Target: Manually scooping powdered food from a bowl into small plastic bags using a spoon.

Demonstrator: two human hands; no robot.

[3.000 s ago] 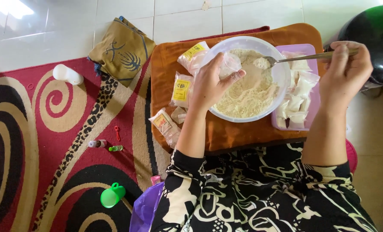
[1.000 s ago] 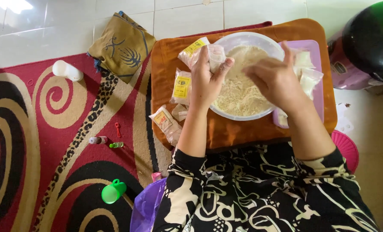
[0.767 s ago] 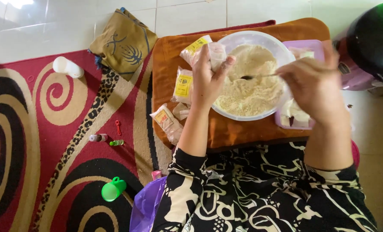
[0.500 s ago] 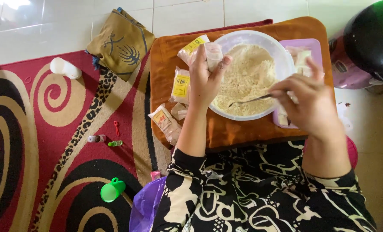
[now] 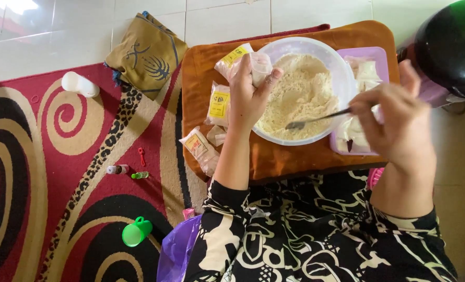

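Note:
A round white bowl (image 5: pixel 342 68) of pale yellow flour (image 5: pixel 300 94) stands on a brown mat (image 5: pixel 284 162). My left hand (image 5: pixel 248 99) holds a small clear plastic bag (image 5: pixel 259 63) upright at the bowl's left rim. My right hand (image 5: pixel 394 122) grips a metal spoon (image 5: pixel 316 119) by the handle; its bowl hangs over the flour near the front rim. Small filled packets with yellow labels (image 5: pixel 219 104) lie on the mat left of my left hand.
A lilac tray (image 5: pixel 381 57) with filled clear bags sits right of the bowl. A large dark round pot (image 5: pixel 451 47) stands at far right. On the red patterned carpet (image 5: pixel 49 172) lie a brown pouch (image 5: pixel 146 55), a white bottle (image 5: pixel 80 84), small vials (image 5: pixel 118 169) and a green cup (image 5: pixel 136 233).
My right hand has drawn back to the right and lower, pulling the spoon toward the bowl's front rim. My left hand keeps the small bag at the bowl's left edge.

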